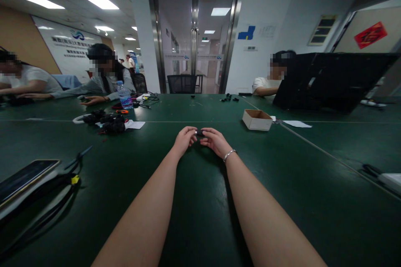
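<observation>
Bridging the gap between both hands above the green table [200,217], a small dark part [199,133] lies with its long axis running left to right, the left hand [184,138] and right hand [214,141] each pinching 1 end, equally near.

i see a dark green table [200,217] under my bare left hand [184,138] and right hand [214,141], which pinch a small black part [199,133], and a silver bracelet [229,154] rings my right wrist. a tan cardboard box [257,119] with a pale side sits beside white paper [297,124], while a heap of black parts [108,122] lies to the left. a black phone [25,177] has a yellow tag [74,180] near it, and a red sign [370,34] hangs on the far wall.
</observation>
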Demonstrator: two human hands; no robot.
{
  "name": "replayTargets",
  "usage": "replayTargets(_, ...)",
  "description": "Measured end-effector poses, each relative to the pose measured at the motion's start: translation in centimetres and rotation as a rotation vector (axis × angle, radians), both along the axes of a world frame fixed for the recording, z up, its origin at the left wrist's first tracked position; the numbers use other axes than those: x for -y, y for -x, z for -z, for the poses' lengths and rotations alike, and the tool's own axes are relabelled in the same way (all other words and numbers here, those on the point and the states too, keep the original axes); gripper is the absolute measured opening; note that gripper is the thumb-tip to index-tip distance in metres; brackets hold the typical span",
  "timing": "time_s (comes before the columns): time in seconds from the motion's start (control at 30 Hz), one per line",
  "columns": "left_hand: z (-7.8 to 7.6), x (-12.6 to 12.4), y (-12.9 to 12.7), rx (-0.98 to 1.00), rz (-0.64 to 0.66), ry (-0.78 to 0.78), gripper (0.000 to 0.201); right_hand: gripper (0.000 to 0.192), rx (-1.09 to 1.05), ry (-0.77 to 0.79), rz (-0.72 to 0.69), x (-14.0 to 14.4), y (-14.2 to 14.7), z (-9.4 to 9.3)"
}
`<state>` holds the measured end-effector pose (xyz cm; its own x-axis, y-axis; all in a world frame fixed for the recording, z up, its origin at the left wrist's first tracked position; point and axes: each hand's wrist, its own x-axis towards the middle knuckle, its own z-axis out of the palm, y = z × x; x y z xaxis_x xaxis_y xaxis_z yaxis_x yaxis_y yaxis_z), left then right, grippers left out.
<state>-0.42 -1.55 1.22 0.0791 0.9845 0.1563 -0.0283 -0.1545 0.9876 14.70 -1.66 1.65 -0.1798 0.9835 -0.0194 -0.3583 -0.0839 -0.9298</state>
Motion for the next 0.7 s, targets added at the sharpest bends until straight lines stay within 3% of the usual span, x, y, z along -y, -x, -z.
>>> replayTargets(0.4,0.0,-0.1,-0.4,0.207,-0.081,0.03,0.033,0.02,0.03,-0.067,-0.066,-0.1,0.0,0.4)
replayTargets(0.53,-0.4,0.2,-1.5,0.301,-0.117,0.082,0.028,0.025,0.062,-0.097,-0.086,-0.5,0.1,0.9)
replayTargets(0.7,-0.7,0.5,-2.2,0.371,-0.073,0.135,0.019,0.034,0.125,-0.145,-0.125,-0.5,0.2,1.1)
